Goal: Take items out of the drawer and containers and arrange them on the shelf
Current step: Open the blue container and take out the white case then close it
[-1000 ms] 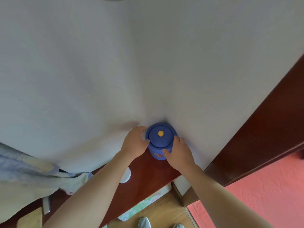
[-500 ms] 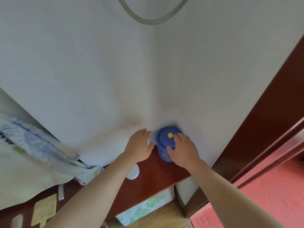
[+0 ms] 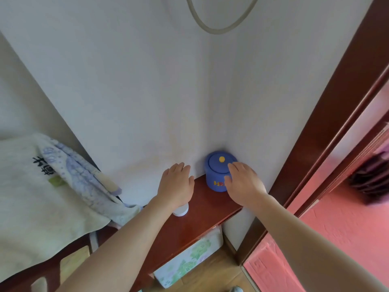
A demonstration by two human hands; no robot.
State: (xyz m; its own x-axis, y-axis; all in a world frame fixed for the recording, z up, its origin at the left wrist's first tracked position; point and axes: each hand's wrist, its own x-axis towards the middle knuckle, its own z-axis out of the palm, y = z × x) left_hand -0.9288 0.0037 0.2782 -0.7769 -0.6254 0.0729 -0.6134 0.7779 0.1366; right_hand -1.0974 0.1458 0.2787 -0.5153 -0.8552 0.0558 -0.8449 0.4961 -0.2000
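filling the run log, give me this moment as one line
blue pot: upright, lid on, shelf corner | left hand: open, clear of pot | right hand: open, in front of pot, contact unclear

Two pale walls meet in a corner. A dark red-brown door frame runs along the right, beside a pink wall. Wooden floor shows below.

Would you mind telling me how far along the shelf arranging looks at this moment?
Done: the blue lidded jar stands upright in the back corner of the wooden shelf, and a small white jar sits nearer the front edge. In hand: nothing; the left hand is open and apart from the blue jar, while the right hand is open in front of it. What remains in the drawer is not visible.
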